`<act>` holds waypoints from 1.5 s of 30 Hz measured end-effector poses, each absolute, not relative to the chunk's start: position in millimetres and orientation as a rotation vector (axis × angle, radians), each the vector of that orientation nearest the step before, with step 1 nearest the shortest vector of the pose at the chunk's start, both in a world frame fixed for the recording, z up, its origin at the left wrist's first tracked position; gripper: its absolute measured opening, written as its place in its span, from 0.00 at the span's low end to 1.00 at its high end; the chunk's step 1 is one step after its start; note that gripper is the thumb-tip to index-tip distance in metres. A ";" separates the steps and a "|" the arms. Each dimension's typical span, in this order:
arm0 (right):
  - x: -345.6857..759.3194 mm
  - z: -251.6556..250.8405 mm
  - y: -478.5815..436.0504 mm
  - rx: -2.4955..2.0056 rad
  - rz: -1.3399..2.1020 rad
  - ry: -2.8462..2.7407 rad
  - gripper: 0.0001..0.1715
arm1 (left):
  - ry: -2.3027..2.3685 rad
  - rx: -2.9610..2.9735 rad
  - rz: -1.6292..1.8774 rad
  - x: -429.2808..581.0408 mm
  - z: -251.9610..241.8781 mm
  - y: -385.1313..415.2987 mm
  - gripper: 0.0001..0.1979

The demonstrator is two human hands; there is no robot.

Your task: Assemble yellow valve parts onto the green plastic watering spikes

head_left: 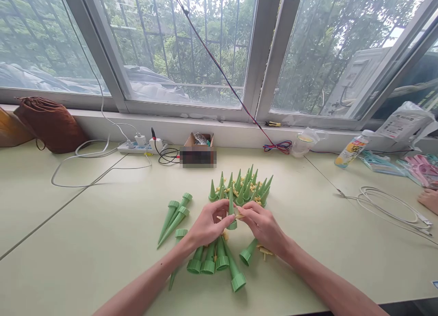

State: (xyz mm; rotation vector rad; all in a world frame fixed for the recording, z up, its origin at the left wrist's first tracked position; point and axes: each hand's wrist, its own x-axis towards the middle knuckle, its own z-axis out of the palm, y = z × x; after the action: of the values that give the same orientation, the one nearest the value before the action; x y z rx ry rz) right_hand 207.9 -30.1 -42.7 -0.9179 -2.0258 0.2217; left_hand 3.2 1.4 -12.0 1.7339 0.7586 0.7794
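Note:
Near the middle of the table, my left hand [212,222] is closed around a green cone [231,207], held upright with its tip up. My right hand [262,222] pinches a small yellow piece [239,215] against the cone's side. Just behind my hands stand several upright green cones [247,192] with yellow pieces among them. More green cones [222,259] lie in front of my hands, and others [173,215] lie to the left. Loose yellow pieces [264,251] lie under my right wrist, beside another cone [247,254].
Along the window stand a brown bag [53,124], a power strip [138,146], a small box [200,140], a plastic cup [301,144] and a bottle [353,149]. A white cable [393,206] lies at right. Another person's hand [428,199] shows at the right edge.

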 end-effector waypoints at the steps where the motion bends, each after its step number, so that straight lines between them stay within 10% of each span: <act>1: 208.0 -42.8 -29.9 -0.919 0.217 -2.026 0.13 | 0.756 1.736 0.783 3.3 -12.5 1.4 0.10; 45: 212.3 -38.1 -28.9 -0.953 0.207 -2.097 0.13 | 0.627 2.172 0.966 5.7 -17.3 -0.2 0.15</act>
State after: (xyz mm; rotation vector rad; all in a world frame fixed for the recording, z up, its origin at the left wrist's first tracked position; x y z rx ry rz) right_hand 212.3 -28.9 -38.1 -0.9527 -2.0974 0.2067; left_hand 5.7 -0.2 -17.3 2.1723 0.6267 0.9660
